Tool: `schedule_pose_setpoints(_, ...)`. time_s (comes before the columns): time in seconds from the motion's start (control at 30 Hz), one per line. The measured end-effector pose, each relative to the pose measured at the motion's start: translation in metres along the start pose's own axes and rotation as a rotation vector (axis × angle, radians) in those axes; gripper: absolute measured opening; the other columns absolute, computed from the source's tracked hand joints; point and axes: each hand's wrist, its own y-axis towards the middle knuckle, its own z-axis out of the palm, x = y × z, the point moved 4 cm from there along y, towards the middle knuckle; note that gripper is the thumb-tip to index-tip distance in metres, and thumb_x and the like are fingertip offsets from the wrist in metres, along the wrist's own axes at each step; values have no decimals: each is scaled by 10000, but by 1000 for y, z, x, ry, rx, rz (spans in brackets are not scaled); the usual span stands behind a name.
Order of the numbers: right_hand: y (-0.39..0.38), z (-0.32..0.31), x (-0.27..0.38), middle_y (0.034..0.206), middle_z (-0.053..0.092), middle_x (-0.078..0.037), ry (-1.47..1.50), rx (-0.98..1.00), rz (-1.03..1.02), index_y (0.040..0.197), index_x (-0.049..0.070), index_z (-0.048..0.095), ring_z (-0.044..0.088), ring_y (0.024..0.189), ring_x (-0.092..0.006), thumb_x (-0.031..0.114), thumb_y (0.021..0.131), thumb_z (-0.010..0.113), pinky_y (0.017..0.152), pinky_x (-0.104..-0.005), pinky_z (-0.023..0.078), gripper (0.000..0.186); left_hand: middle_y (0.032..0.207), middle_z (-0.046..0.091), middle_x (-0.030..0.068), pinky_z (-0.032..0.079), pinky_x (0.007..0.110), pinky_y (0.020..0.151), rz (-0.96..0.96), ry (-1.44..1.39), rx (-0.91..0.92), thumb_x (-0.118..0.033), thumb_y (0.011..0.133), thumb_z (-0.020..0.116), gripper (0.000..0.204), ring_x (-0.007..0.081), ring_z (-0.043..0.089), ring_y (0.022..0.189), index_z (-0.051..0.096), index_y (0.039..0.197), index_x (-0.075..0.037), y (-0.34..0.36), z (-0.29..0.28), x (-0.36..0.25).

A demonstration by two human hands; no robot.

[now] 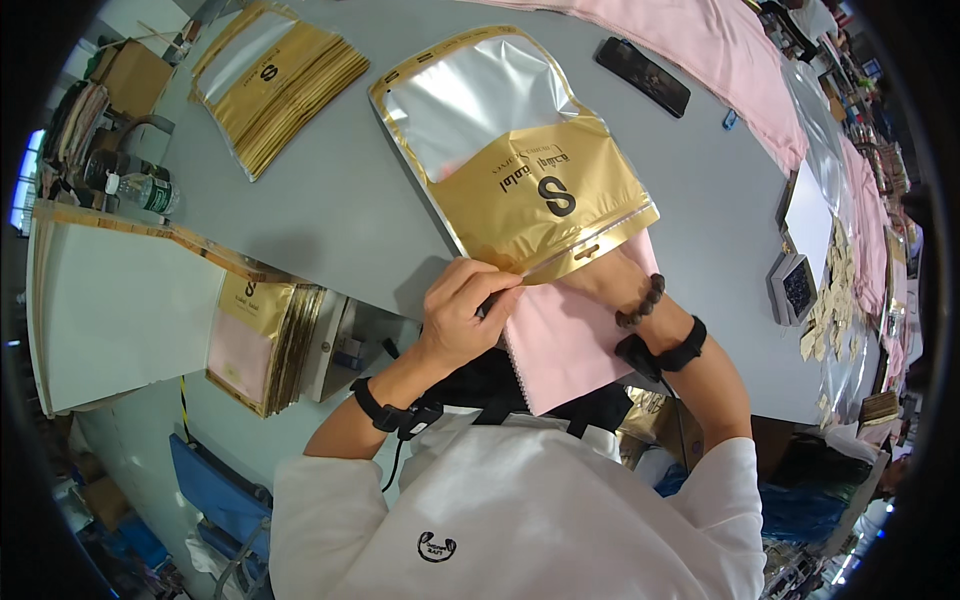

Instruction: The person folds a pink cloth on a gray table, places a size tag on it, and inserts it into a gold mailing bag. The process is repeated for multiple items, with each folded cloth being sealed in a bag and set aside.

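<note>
A gold-and-silver zip bag (545,190) with a clear-looking silver window lies on the grey table, its opening toward me. My left hand (468,308) pinches the near left corner of the bag's mouth between thumb and fingers. My right hand (602,278) reaches in at the mouth; its fingers are hidden by the gold panel, so their grip cannot be seen. Folded pink fabric (560,350) hangs from the mouth over the table edge toward my lap. A faint pink patch shows at the lower edge of the window.
A fanned stack of gold bags (290,100) lies at the far left. A phone (643,76) and more pink fabric (700,50) are at the far right. An open box of small dark pieces (796,290) sits near beige tags (835,300). Filled bags (265,345) stand lower left.
</note>
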Motion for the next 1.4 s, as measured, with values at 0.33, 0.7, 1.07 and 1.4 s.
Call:
schedule_pose_setpoints(0.33,18,2,10,1435,572,-103,-34,82,9,1422,108,567,517,1331,-303,366,933,693,1170,-449,364,567,845,695,76,520,321,616,61,-18,7,46,764,830,186,224,641,690,754,913,-35,0,-2,0)
schedule_pose_setpoints(0.7,31,11,-4,1441,569,-112,16,-76,-19,1412,97,570,492,1356,-312,384,921,702,1187,-459,338,584,813,691,68,519,334,624,50,-107,82,39,759,831,164,233,646,700,741,871,-39,1,-4,0)
schedule_pose_setpoints(1.07,-1,-6,-13,1446,566,-120,-47,-110,-50,1403,87,573,467,1381,-321,403,908,710,1204,-468,311,602,815,700,73,516,328,619,83,-120,51,11,762,846,150,238,653,695,745,865,-34,-3,-7,-2)
schedule_pose_setpoints(1.4,-17,-12,12,1434,554,-152,35,64,1,1373,79,577,477,1356,-355,343,850,755,1182,-490,336,613,811,703,67,515,324,607,101,-118,20,6,756,854,159,227,649,684,744,863,-39,-4,-6,-1)
